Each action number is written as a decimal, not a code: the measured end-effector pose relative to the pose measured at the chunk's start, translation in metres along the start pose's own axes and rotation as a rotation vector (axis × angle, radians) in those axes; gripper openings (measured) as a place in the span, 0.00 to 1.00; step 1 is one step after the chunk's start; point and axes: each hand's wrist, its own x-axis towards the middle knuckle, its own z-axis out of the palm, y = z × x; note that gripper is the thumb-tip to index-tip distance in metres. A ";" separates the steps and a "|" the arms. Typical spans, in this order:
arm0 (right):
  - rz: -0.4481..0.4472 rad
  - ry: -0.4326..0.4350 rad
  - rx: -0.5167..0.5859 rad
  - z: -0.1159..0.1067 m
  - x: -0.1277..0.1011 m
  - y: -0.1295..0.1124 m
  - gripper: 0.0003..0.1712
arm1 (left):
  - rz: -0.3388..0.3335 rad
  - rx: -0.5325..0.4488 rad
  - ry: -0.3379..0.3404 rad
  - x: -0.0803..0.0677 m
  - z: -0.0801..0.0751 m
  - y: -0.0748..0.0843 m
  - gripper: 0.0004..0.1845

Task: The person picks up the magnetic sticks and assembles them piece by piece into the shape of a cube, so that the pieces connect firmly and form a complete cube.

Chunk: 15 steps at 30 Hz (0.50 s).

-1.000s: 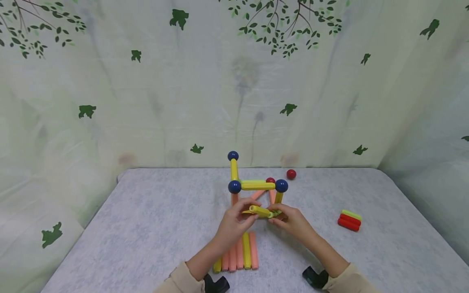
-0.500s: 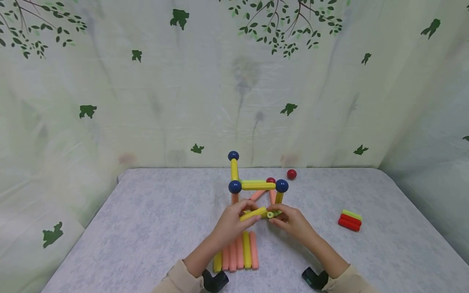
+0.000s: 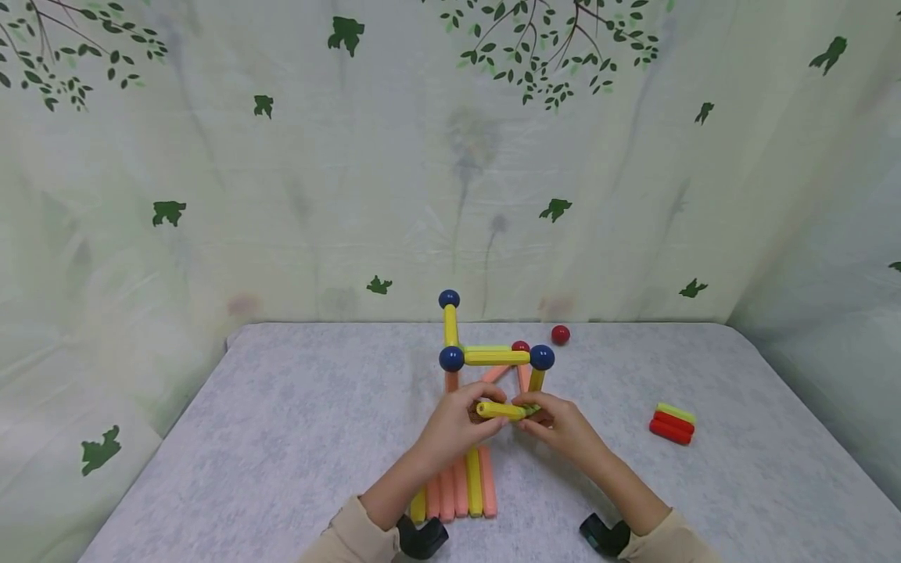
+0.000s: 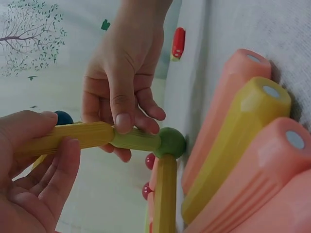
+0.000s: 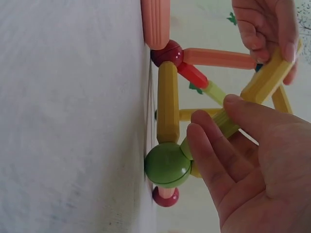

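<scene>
A frame of rods and balls [image 3: 493, 356] stands mid-table, with dark blue balls [image 3: 451, 359] and yellow rods on top. At its front my left hand [image 3: 486, 414] grips a yellow rod [image 3: 498, 409]; its fingers [image 4: 63, 165] curl round that yellow rod [image 4: 73, 137]. My right hand [image 3: 533, 414] pinches a short lime-green rod [image 4: 136, 140] that runs into a green ball [image 4: 170, 142] at the frame's foot. The two rods meet end to end. In the right wrist view the green ball [image 5: 167, 165] rests on the cloth and joins a yellow rod [image 5: 167, 102] that runs to a red ball [image 5: 166, 52].
Several pink and yellow rods [image 3: 461, 489] lie side by side just in front of my hands. A loose red ball [image 3: 560, 335] sits behind the frame. A small stack of red and lime rods [image 3: 671, 423] lies to the right. A leaf-printed curtain [image 3: 352, 195] backs the table [image 3: 281, 438].
The yellow rod in my left hand has swung from tilted to level and now lines up with the lime rod. Both hands have stayed at the frame's front.
</scene>
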 end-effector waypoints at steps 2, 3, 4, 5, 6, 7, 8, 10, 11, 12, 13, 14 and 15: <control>-0.010 -0.003 0.008 0.000 0.000 -0.002 0.17 | 0.015 -0.021 -0.012 0.000 -0.001 0.002 0.14; -0.017 -0.004 0.013 0.000 0.001 -0.003 0.17 | 0.026 -0.021 -0.017 0.000 -0.001 0.003 0.14; -0.022 -0.004 0.017 0.001 0.001 -0.004 0.17 | 0.036 -0.019 -0.023 0.001 -0.002 0.003 0.15; -0.028 -0.003 0.021 0.001 0.002 -0.005 0.17 | 0.045 -0.014 -0.028 0.001 -0.002 0.003 0.15; -0.032 -0.002 0.021 0.001 0.002 -0.005 0.17 | 0.050 -0.006 -0.033 0.001 -0.003 0.004 0.15; -0.032 0.002 0.020 0.002 0.003 -0.006 0.17 | 0.057 0.000 -0.038 0.000 -0.003 0.004 0.15; -0.030 0.005 0.020 0.002 0.003 -0.006 0.17 | 0.058 0.015 -0.040 0.000 -0.004 0.004 0.15; -0.021 0.011 0.019 0.003 0.004 -0.007 0.17 | 0.060 0.047 -0.045 0.000 -0.006 0.006 0.16; -0.016 0.013 0.018 0.004 0.005 -0.007 0.17 | 0.066 0.068 -0.046 -0.001 -0.008 0.008 0.17; -0.012 0.014 0.015 0.004 0.006 -0.007 0.17 | 0.079 0.098 -0.044 -0.001 -0.011 0.009 0.17; -0.007 0.014 0.018 0.005 0.006 -0.007 0.16 | 0.102 0.132 -0.041 -0.002 -0.013 0.010 0.18; -0.004 0.015 0.018 0.005 0.007 -0.007 0.16 | 0.132 0.171 -0.031 -0.003 -0.017 0.012 0.19; -0.004 0.017 0.016 0.005 0.008 -0.008 0.16 | 0.180 0.207 -0.014 -0.003 -0.021 0.015 0.20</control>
